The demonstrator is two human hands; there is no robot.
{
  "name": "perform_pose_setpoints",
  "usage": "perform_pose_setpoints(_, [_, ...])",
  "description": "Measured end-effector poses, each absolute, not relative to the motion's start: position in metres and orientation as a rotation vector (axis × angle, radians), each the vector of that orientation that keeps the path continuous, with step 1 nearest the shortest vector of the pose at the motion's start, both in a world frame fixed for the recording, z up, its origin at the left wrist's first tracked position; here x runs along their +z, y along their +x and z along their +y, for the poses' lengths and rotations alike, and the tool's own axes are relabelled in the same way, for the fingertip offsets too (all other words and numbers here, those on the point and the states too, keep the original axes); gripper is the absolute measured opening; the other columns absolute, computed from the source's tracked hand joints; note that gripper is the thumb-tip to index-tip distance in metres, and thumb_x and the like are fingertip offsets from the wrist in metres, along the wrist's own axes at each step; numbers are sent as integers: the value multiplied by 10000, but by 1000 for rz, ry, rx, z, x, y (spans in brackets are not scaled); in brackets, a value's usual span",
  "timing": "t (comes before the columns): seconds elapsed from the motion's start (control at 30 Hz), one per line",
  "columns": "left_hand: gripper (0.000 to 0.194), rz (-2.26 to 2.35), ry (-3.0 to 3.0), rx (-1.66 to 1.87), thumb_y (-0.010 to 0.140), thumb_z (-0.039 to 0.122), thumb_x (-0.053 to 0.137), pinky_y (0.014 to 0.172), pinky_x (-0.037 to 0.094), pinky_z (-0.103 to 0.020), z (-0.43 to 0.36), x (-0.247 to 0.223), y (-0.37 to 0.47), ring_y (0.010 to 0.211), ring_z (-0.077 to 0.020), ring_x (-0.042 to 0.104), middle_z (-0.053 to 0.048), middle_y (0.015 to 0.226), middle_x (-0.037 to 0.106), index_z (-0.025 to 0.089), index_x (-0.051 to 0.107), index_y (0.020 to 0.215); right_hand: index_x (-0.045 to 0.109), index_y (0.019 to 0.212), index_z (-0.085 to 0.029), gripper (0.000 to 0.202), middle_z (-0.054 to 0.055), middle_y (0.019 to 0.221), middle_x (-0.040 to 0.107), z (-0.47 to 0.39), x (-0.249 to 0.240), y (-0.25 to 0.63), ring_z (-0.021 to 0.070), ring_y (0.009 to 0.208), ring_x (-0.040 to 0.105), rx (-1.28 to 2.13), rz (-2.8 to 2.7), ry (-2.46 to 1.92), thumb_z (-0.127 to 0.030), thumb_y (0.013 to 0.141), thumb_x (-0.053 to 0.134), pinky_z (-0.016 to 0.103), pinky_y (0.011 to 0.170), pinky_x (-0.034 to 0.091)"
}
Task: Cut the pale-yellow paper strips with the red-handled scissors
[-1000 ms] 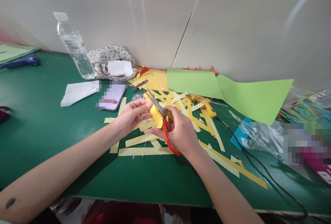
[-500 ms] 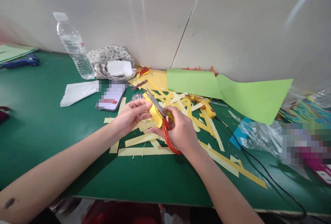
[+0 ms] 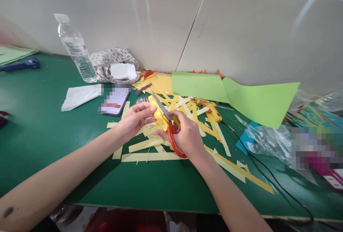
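Observation:
Between thumb and fingers, my left hand (image 3: 140, 116) pinches a small curled piece of yellow paper (image 3: 160, 120). My right hand (image 3: 186, 132) is closed round the scissors (image 3: 172, 135), which have orange-red handles and metal blades pointing away and to the left. The blades lie across the yellow paper, close to my left fingertips. Whether they are cutting into it, I cannot tell. Under both hands, pale and deep yellow paper strips (image 3: 150, 156) are scattered over the green table (image 3: 107, 178).
A yellow glue gun (image 3: 214, 113) with a black cord lies right of the strips. Light green sheets (image 3: 200, 85) lean at the wall. To the left are a phone (image 3: 118, 99), white tissue (image 3: 80, 97), a water bottle (image 3: 77, 53) and a spotted cloth pouch (image 3: 115, 58). Plastic wrapping (image 3: 270, 142) lies right.
Almost nothing differs. The view has shifted slightly, and both hands keep the same hold on the yellow paper and the scissors.

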State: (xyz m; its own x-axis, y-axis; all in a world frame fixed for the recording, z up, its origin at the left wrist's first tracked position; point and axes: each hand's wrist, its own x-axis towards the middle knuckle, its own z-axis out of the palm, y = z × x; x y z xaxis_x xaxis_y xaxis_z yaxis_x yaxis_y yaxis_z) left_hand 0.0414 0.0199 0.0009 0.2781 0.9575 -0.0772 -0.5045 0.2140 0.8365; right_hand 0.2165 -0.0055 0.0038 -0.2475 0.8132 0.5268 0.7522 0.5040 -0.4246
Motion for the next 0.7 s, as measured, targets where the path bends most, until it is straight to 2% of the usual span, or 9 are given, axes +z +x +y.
perform_pose_setpoints(0.2, [96, 687, 788, 1143, 687, 211, 718, 617, 527, -164, 20, 1, 42, 575, -50, 588, 29, 674, 637, 152, 669, 745, 529, 987, -177, 508, 18, 725, 640, -7, 4, 215, 128, 530, 548, 85, -2038, -1280, -537, 655, 664, 253, 550, 450])
perform_pose_setpoints(0.5, [117, 715, 810, 1140, 654, 222, 745, 611, 523, -165, 22, -5, 42, 577, -52, 587, 32, 662, 629, 155, 658, 694, 512, 1008, -188, 493, 35, 794, 654, -5, 5, 220, 174, 628, 605, 78, -2092, -1312, -521, 671, 647, 277, 597, 457])
perform_pose_setpoints(0.7, [121, 701, 833, 1139, 682, 234, 727, 602, 517, -144, 21, -7, 44, 610, -44, 573, 16, 727, 626, 144, 667, 734, 507, 1020, -196, 492, 38, 815, 659, -5, 5, 220, 174, 642, 612, 119, -2087, -1346, -534, 683, 621, 276, 589, 458])
